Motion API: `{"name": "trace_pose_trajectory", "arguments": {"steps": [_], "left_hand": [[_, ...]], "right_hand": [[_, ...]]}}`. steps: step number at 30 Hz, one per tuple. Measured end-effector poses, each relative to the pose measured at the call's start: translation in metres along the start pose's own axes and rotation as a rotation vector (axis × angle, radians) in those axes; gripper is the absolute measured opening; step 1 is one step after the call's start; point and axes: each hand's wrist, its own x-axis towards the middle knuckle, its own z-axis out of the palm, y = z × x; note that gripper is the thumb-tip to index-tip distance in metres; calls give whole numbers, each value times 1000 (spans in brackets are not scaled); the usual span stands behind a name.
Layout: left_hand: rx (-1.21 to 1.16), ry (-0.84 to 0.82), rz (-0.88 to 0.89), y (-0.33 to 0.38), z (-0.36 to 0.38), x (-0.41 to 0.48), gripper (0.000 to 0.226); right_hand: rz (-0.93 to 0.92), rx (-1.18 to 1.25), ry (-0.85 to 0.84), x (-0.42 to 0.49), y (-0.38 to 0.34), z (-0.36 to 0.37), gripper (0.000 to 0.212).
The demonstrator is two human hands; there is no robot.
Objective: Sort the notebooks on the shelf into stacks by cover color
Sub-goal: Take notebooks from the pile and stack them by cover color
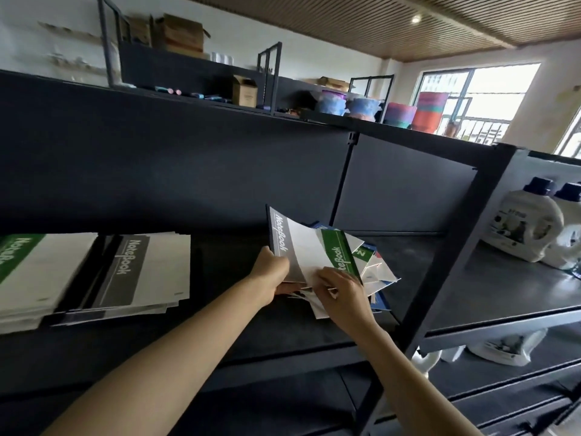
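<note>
A loose pile of mixed notebooks (374, 269) lies on the dark shelf (220, 309), right of centre. My left hand (272, 273) grips the lower edge of a grey-banded notebook (292, 243) tilted up off that pile. My right hand (341, 294) pinches the lower corner of a green-banded notebook (338, 254) just behind the grey one. Blue covers peek out under the pile. At the left sits a stack of grey-banded notebooks (138, 272), and beside it a stack of green-banded notebooks (34, 272) at the frame's left edge.
A dark upright post (452, 256) of the shelf frame stands just right of the pile. Beyond it, white detergent bottles (525, 228) stand on the neighbouring shelf. The shelf's back panel (157, 171) rises behind the notebooks. Cardboard boxes and coloured buckets sit on top.
</note>
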Motion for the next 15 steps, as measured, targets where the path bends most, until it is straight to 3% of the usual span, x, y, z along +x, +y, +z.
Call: {"name": "trace_pose_trajectory", "arguments": {"steps": [10, 12, 15], "left_hand": [[58, 160, 48, -19, -112, -51, 36], [176, 211, 80, -21, -135, -58, 39], [467, 301, 142, -27, -167, -60, 61]], "right_hand": [[-52, -10, -352, -6, -97, 41, 48], [-86, -33, -374, -11, -117, 53, 49], [-122, -77, -400, -17, -143, 70, 50]]}}
